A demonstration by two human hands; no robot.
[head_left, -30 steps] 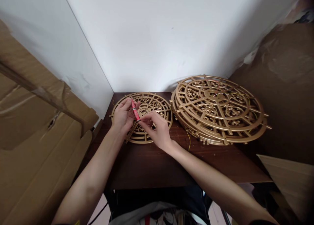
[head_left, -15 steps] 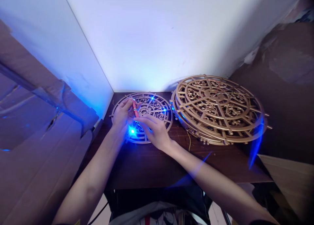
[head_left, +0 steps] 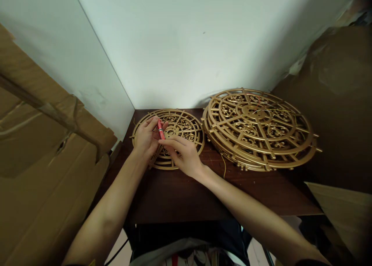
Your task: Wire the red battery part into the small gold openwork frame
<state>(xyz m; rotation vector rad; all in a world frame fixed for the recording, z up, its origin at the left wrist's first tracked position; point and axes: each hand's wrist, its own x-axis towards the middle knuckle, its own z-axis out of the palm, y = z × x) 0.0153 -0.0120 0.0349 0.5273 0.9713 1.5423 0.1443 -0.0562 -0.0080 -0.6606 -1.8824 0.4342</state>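
Note:
My left hand [head_left: 145,137] has its thumb and fingers closed round a red cylinder [head_left: 161,129] with pale and dark bands, which looks like a battery. At the cylinder's lower end, the fingertips of my right hand [head_left: 184,153] are pinched together, touching it or just beside it; a thin wire there is too small to make out. Both hands are above a round gold openwork disc [head_left: 200,142] with scroll patterns, lying flat. No lights glow on the disc.
Larger gold openwork discs [head_left: 258,142] are stacked to the right, with thin yellow wires on top. A yellow wire [head_left: 224,167] lies on the dark table [head_left: 180,200]. Cardboard [head_left: 37,161] stands at the left and a white wall [head_left: 174,45] behind.
The bright blue lights on the disc under my hands have gone out, and the blue glow on the wall and cardboard is gone. My hands have barely moved.

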